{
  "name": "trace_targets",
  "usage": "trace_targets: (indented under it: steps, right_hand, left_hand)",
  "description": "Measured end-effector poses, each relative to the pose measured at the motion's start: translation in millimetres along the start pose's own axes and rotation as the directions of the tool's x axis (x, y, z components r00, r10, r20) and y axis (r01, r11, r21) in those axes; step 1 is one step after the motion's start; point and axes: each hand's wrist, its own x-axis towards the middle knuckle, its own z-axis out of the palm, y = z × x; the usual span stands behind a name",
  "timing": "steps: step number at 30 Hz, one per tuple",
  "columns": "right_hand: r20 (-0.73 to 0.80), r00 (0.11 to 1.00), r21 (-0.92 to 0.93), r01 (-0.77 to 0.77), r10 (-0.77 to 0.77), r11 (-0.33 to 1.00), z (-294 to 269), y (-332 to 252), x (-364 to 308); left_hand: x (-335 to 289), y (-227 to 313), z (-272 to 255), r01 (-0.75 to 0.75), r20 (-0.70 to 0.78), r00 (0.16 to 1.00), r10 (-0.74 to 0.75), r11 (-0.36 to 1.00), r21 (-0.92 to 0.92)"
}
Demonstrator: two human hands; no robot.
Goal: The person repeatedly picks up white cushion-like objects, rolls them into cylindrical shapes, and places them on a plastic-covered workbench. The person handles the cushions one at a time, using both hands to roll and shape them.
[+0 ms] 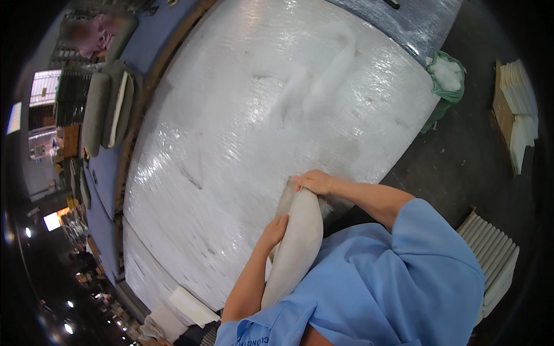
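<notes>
A plump, pale beige fabric cushion (299, 248) leans against my body at the near edge of a large table (231, 144) wrapped in clear plastic film. At the cushion's far end, my right hand (316, 181) is closed on the fabric, its fingers bunched at the corner. My left hand (276, 230) grips the left side of the same cushion, partway down, along a flap or open edge. The fingertips are partly hidden by the cloth, and I cannot make out any small part between them.
A green sack (447, 72) of white fluffy filling stands off the table's right corner. White slabs (516, 86) are stacked on the right, and beige cushions (487, 248) at lower right. Grey cushions (95, 112) rest on a blue-topped table at left. A white slab (193, 305) lies at lower left.
</notes>
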Motion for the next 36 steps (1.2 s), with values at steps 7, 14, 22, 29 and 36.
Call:
trace_targets:
  steps: [7, 14, 22, 29, 36]
  right_hand:
    - [-0.148, 0.638, -0.150, 0.741, -0.756, 0.655, 15.5, -74.7, -125.4]
    - [-0.142, 0.436, -0.190, 0.869, -0.889, 0.457, 32.7, -98.1, -84.9]
    - [-0.241, 0.351, -0.270, 0.871, -0.905, 0.410, 43.7, -109.9, -60.0]
    - [-0.307, 0.466, -0.147, 0.838, -0.830, 0.525, 44.5, -106.6, -76.5]
    - [-0.349, 0.667, 0.036, 0.711, -0.658, 0.702, 45.5, -110.2, -104.8]
  left_hand:
    - [-202.8, 86.5, -27.4, -0.502, -0.138, 0.865, 0.483, 0.841, -0.202]
    - [-208.2, 122.2, 24.3, -0.273, -0.422, 0.655, 0.627, 0.717, 0.642]
    - [-195.9, 126.5, 13.2, -0.214, -0.522, 0.610, 0.596, 0.759, 0.615]
    - [-200.3, 132.8, 20.1, -0.243, -0.476, 0.707, 0.524, 0.811, 0.532]
    - [-198.5, 131.5, 37.4, -0.267, -0.442, 0.777, 0.449, 0.870, 0.414]
